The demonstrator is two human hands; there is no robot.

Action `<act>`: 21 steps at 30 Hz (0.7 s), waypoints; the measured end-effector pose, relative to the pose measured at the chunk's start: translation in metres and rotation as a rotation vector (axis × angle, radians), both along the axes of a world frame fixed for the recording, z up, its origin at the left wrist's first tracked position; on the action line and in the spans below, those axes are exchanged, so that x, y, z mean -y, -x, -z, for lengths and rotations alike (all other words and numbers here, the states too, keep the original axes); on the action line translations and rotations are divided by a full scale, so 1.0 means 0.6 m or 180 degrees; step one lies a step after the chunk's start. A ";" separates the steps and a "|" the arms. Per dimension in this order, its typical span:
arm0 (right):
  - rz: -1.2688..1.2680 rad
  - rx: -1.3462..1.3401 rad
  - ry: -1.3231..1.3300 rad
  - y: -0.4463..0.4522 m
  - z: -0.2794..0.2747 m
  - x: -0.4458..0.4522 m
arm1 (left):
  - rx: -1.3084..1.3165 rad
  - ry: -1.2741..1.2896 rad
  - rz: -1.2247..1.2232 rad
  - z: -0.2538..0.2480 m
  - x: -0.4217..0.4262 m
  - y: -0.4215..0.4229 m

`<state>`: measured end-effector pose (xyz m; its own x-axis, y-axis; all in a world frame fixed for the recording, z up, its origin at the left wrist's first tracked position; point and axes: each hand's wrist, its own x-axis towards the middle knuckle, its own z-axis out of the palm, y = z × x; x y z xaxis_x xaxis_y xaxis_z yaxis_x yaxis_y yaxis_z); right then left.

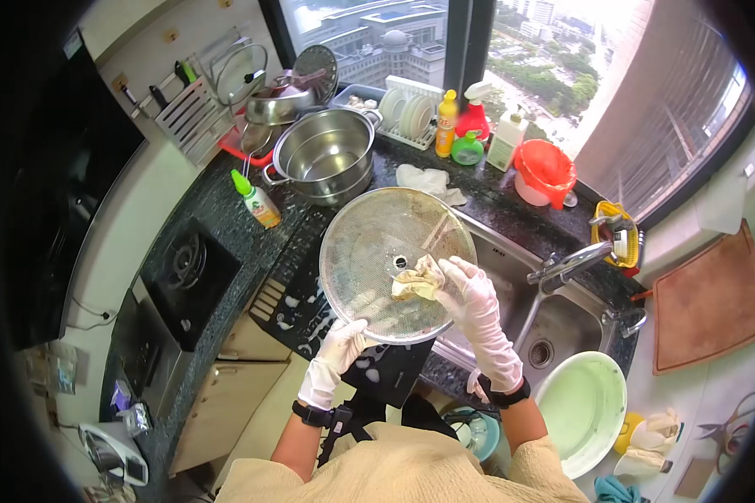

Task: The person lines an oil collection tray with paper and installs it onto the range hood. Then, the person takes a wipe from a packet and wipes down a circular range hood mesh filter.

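Observation:
A round metal mesh screen (361,251) with a rim and a small hole at its centre is held up in front of me. My left hand (340,352), in a white glove, grips its lower left rim. In my right hand (471,293), also gloved, is a crumpled, stained yellowish cloth (419,278), pressed against the mesh right of the centre hole. Beneath the screen lies a black mat (298,306) with wet, foamy white patches. The screen partly covers the steel sink (512,281) behind it.
A large steel pot (327,163) and a spray-nozzle bottle (257,201) stand on the dark counter. Several cleaning bottles (446,126) line the window. The faucet (575,264) juts over the sink. A pale green basin (583,411) sits at right, below a cutting board (709,302).

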<state>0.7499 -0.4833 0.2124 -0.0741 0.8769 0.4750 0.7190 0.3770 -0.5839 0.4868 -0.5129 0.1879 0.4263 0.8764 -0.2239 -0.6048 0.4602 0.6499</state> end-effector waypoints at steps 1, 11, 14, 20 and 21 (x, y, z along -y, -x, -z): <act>0.0001 -0.0132 0.0009 0.007 0.006 -0.005 | -0.0055 -0.0010 -0.0049 0.000 0.008 0.001; -0.0879 -0.1514 0.0906 0.041 0.019 -0.021 | -0.0212 -0.0075 0.0056 -0.007 0.067 0.049; 0.0414 -0.0796 -0.0212 0.051 0.024 -0.038 | -0.0163 -0.0067 0.0032 -0.005 0.089 0.062; -0.0397 0.0048 -0.0200 0.129 0.053 -0.007 | -0.0010 -0.0179 0.0072 0.004 0.130 0.121; -0.0481 -0.0181 -0.0255 0.129 0.081 -0.015 | -0.0028 -0.0171 0.0087 0.001 0.139 0.131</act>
